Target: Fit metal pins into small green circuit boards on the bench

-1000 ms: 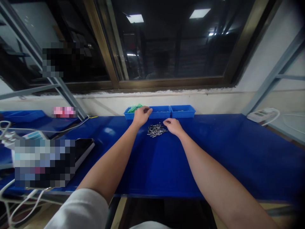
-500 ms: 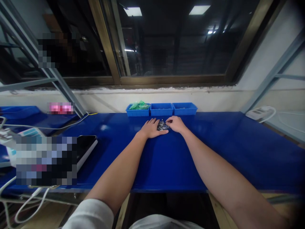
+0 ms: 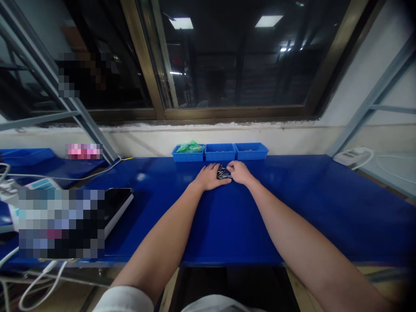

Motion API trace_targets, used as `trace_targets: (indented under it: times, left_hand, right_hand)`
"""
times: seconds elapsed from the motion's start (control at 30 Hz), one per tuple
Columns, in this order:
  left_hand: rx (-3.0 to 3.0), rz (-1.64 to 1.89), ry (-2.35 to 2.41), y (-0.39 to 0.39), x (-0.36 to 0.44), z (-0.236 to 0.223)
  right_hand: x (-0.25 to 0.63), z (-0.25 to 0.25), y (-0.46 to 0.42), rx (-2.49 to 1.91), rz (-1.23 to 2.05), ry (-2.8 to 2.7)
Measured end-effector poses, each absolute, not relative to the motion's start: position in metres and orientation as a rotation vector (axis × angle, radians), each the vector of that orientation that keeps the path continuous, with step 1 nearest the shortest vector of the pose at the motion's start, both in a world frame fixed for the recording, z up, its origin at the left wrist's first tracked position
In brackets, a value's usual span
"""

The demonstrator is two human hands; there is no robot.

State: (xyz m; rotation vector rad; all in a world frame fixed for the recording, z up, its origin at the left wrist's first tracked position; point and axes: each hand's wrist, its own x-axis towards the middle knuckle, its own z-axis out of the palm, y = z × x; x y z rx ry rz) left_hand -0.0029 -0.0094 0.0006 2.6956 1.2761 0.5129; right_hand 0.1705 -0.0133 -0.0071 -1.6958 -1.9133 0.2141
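You are resting your left hand (image 3: pixel 209 177) low on the blue tabletop (image 3: pixel 156 186), with the palm facing down. Its grip is spreading wide: the fingers are pointing away from you, and the thumb is sticking out to the right. In the gap between them, a pile of metal pins (image 3: pixel 224 173) is lying. The pins are looking thin, straight and hard, and they are shining silver with dark gaps between them. They are pointing many ways. Your thumb is running along the near side of the pile.

You are holding your right hand (image 3: pixel 240 172) at the right side of the pile. Its fingers are curling in toward the pins. You cannot tell here if this grip is pinching a pin, because the fingertips are hiding.

Past your hands, three blue bins with smooth, straight sides are standing in a row near the wall (image 3: pixel 292 135). The left bin (image 3: pixel 187 157) is holding thin, crinkly green plastic (image 3: pixel 191 147). The middle bin (image 3: pixel 220 154) is holding small pale bits, too tiny to name. The right bin (image 3: pixel 251 154) is standing just beside it.

The tabletop is looking flat and shiny. To your left, a flat thing with a black top (image 3: pixel 118 197) and a pale side is lying on it.
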Motion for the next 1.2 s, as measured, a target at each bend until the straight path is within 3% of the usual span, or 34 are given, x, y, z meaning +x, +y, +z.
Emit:
trace_targets:
  times: [0.17, 0.43, 0.7, 0.97, 1.2]
  left_hand:
    - [2.736, 0.844, 1.193, -0.01, -0.005, 0.009]
    - [2.737, 1.041, 1.118, -0.008, -0.005, 0.013]
    - [2.598, 1.118, 1.104, -0.008, -0.002, 0.015]
    - [2.528, 1.14, 1.274, -0.007, -0.008, 0.014]
    - [2.54, 1.025, 1.37, -0.004, -0.011, 0.011]
  right_hand:
    - [0.167, 0.0, -0.019, -1.627, 0.242, -1.879]
    - [0.162, 0.003, -0.02, -1.356, 0.391, -1.81]
    - [0.165, 0.007, -0.022, -1.081, 0.829, -1.455]
    - [0.186, 0.01, -0.011, -1.251, 0.655, -1.13]
    - [0.203, 0.005, -0.002, -1.29, 0.748, -1.149]
